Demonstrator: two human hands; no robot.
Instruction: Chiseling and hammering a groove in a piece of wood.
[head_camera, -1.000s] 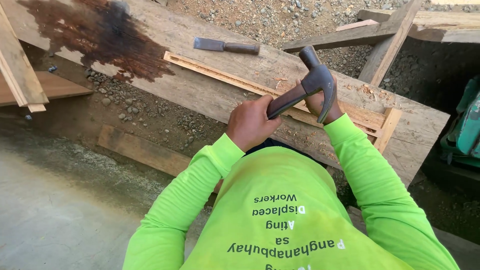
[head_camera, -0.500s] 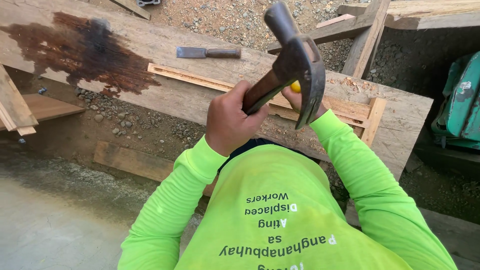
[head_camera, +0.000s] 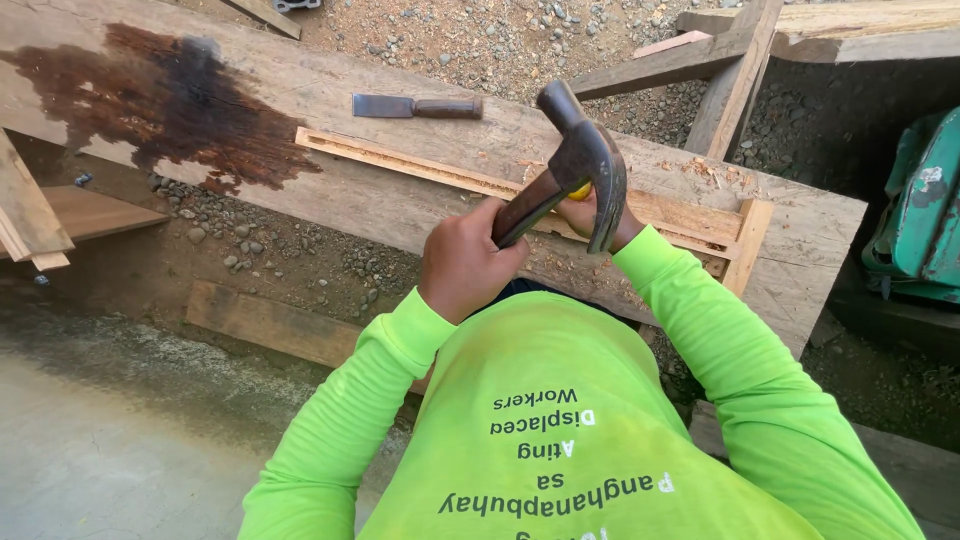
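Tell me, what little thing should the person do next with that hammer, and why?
Probably bring the hammer down onto the yellow-topped tool. The left hand grips the hammer's handle with its head raised just above the tool, which the right hand holds against the thin wooden strip on the big plank. Wood chips lie nearby.

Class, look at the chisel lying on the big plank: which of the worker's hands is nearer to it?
Left. The left hand grips the hammer handle below and slightly right of the chisel; the right hand sits farther right, behind the hammer head.
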